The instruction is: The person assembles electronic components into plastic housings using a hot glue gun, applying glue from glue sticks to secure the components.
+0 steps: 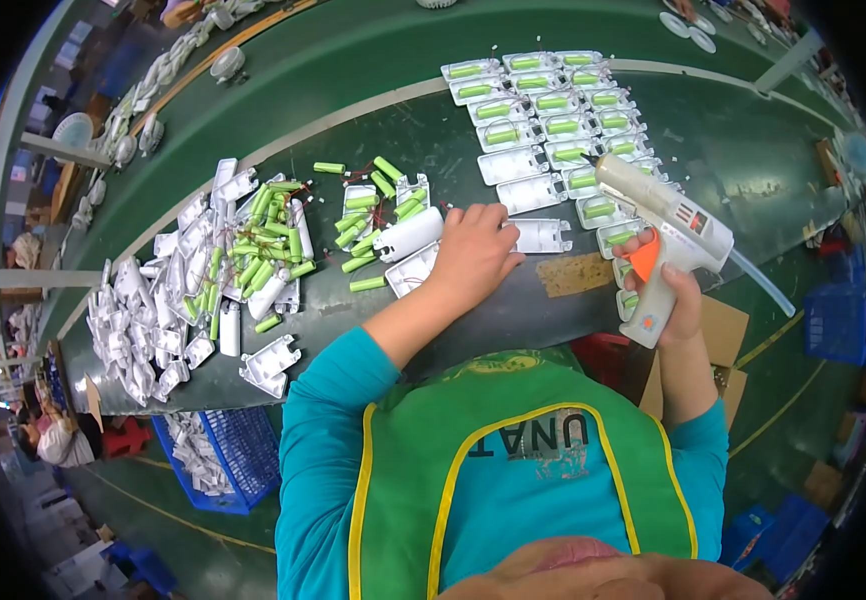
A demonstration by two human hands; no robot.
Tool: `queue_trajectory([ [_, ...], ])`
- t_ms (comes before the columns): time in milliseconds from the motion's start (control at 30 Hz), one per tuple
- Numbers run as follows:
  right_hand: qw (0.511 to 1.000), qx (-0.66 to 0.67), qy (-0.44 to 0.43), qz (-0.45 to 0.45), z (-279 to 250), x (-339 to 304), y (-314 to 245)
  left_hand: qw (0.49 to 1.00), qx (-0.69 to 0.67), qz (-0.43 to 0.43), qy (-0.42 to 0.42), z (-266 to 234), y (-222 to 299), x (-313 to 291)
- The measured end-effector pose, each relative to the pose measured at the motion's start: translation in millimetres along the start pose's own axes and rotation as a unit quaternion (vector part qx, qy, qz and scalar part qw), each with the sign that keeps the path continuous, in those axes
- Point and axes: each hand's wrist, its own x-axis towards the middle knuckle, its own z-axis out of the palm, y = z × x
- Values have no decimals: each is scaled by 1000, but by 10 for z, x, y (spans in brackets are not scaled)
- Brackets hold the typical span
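My left hand (473,255) reaches over the dark table, its fingers curled over the left end of a white plastic shell (547,237); the fingertips' exact contact is partly hidden. In my right hand (685,300) is a glue gun (691,225), held by its handle with fingers at the orange trigger. Its nozzle points up and left, over the rows of white shells (526,193). Most shells in those rows hold a green battery (560,127) with thin wires; a few hold none. Left of my left hand lie a rounded white cover (408,235) and an open shell (415,268).
Loose green batteries (273,235) and a heap of white shells (143,320) cover the table's left. A green conveyor belt (373,65) runs beyond it. Below the table are a blue crate (258,450) of white parts and cardboard boxes (723,330). A clear tube-like stick (765,285) trails behind the gun.
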Motion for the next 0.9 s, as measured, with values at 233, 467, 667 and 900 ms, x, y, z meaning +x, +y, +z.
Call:
queue_trajectory([
  [233, 989, -133, -56, 42, 209, 372, -226, 1000, 14, 6, 15, 146, 37, 172],
  [467, 963, -223, -97, 119, 280, 719, -154, 995, 71, -33, 66, -196, -268, 183],
  [667, 940, -276, -110, 171, 339, 856, -124, 969, 232, -81, 1, -656, -1195, 151],
  [900, 927, -317, -89, 182, 499, 890, -130, 978, 173, -31, -110, -729, -1545, 222],
])
